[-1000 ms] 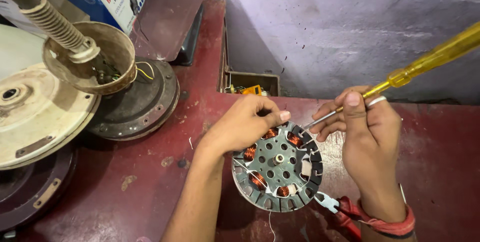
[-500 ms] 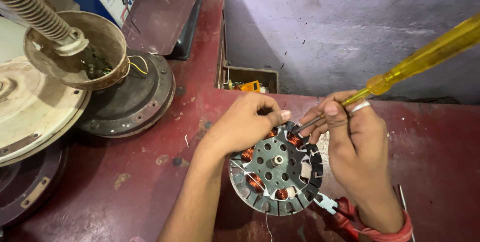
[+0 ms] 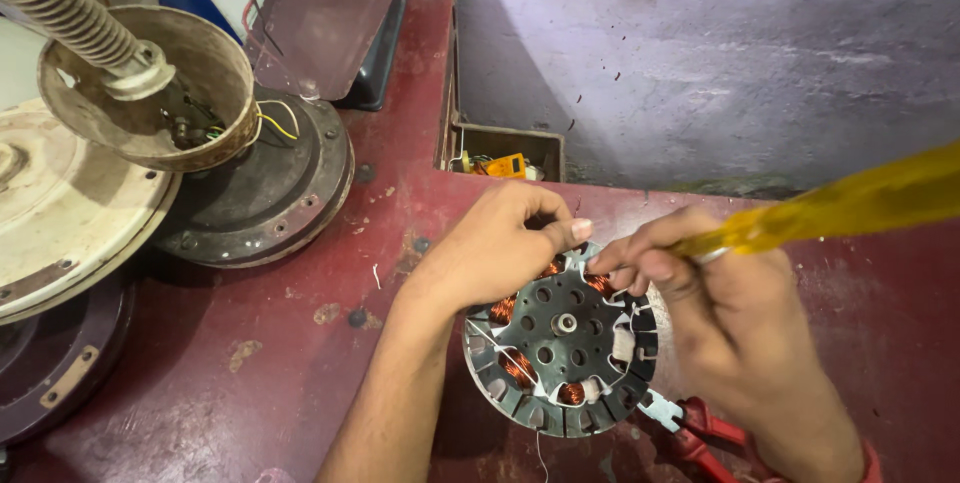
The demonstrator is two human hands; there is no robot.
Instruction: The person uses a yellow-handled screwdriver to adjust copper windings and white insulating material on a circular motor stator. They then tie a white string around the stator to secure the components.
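Here one stator [image 3: 560, 348] lies under two hands: left hand [image 3: 495, 243] pinching its rim, right hand [image 3: 720, 293] gripping one yellow screwdriver [image 3: 850, 205].

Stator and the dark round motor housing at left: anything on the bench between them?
Head view: only the left hand and forearm cross above that stretch between stator and housing; beneath is bare red benchtop.

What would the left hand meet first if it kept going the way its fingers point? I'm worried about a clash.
Probably the right hand: the left hand points rightward over the stator, and their fingertips look almost touching, though depth is unclear.
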